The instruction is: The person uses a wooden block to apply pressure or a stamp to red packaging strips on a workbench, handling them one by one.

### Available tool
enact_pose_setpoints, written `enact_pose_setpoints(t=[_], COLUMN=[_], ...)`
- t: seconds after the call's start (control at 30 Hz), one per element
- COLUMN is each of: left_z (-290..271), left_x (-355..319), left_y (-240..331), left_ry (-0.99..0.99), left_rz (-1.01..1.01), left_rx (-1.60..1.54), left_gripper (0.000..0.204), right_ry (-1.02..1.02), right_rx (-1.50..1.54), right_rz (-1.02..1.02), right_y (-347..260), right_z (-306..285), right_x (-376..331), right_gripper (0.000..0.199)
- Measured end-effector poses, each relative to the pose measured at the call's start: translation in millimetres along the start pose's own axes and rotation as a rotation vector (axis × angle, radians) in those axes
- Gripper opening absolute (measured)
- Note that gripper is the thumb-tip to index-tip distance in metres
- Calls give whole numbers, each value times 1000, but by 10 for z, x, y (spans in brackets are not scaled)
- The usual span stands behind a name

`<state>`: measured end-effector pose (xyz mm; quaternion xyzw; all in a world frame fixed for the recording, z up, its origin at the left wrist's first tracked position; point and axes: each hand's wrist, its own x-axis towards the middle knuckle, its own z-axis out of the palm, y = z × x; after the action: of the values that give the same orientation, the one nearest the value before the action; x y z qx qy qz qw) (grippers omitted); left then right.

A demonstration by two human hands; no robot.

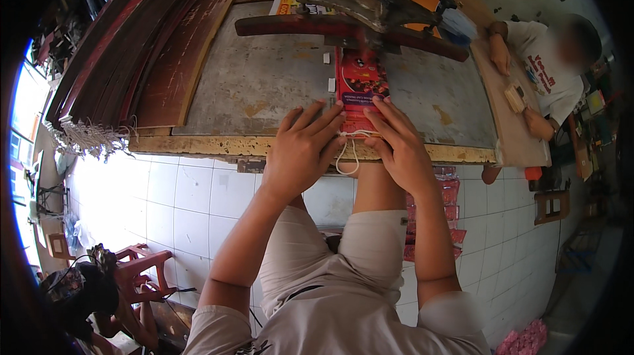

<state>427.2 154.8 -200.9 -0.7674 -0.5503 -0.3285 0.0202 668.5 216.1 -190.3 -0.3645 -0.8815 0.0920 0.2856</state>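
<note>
A flat red printed packet lies on the worn grey board, its far end under a dark red metal bar. A loop of thin white cord hangs from its near end over the table edge. My left hand lies open at the packet's left side, fingers stretched and fingertips close to its edge. My right hand is open too, its fingertips resting on the packet's right side and its thumb near the cord. Whether either thumb pinches the cord is hard to see.
Long dark red boards or sheets with frayed white ends are stacked at the left. A metal clamp frame spans the far side. Another person sits at the right table end. A red stool stands lower left; red packets lie on the floor.
</note>
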Motion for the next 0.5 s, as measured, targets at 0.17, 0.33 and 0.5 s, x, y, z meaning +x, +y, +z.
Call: enact_pose_setpoints(t=[0.17, 0.33, 0.5], left_z=[-8, -4, 13], left_x=[1, 9, 27], left_y=[-1, 4, 9], left_ry=[11, 21, 19], left_rz=[2, 6, 16], left_rx=[-9, -3, 6], left_gripper=[41, 40, 41], right_ry=[-6, -12, -10], right_rx=[8, 27, 13], right_rz=[12, 25, 18], right_y=[-23, -20, -8], right_z=[-4, -10, -32], right_x=[4, 9, 4], right_gripper=[57, 57, 56])
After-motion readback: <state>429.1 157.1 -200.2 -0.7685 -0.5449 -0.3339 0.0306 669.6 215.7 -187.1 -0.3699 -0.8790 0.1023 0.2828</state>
